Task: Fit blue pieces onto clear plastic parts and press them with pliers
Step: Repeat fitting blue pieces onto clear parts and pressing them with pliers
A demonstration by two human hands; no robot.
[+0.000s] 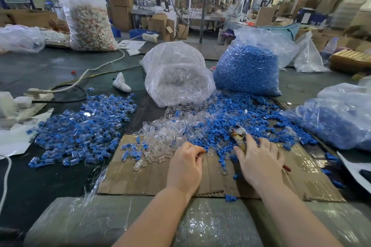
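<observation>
At lower centre of the frame, the left hand (pixel 185 164) rests on a cardboard sheet (pixel 152 178), its fingers curled under; whether they hold anything cannot be told. Right of it, the right hand (pixel 261 161) grips the pliers (pixel 237 135), whose jaws point up into the loose blue pieces (pixel 224 124). Clear plastic parts (pixel 160 136) lie just left of them on the bench (pixel 50 70).

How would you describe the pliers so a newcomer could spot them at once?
Start at the tall bag of blue pieces standing right of centre, then follow the loose blue spill toward the cardboard sheet. The pliers lie there under the right hand, the only metal thing in the pile, with worn yellowish handles.
</observation>
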